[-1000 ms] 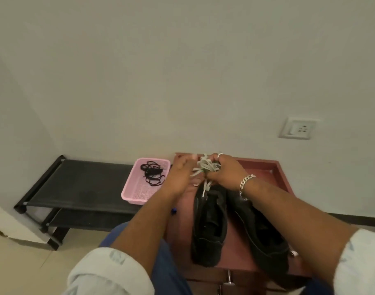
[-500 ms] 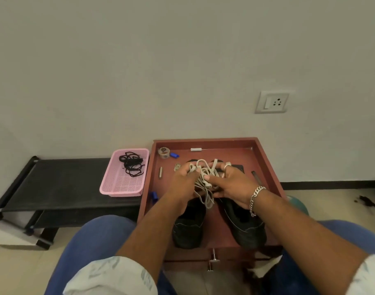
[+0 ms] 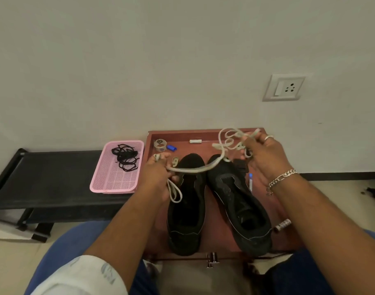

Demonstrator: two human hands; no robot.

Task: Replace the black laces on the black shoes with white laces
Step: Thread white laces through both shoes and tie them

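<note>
Left hand [image 3: 158, 177] and right hand [image 3: 262, 154] gripping white laces [image 3: 195, 169] — stretched above black shoes [image 3: 186, 207]

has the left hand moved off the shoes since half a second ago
Yes. The left hand, holding the white lace, has gone leftward: it was over the left shoe toe, now it sits beside it, toward the pink basket.

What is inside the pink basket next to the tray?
The pink basket holds a tangled bundle of black laces at its far end; the mesh floor nearer the person shows bare. Whether anything lies under the bundle cannot be seen.
</note>
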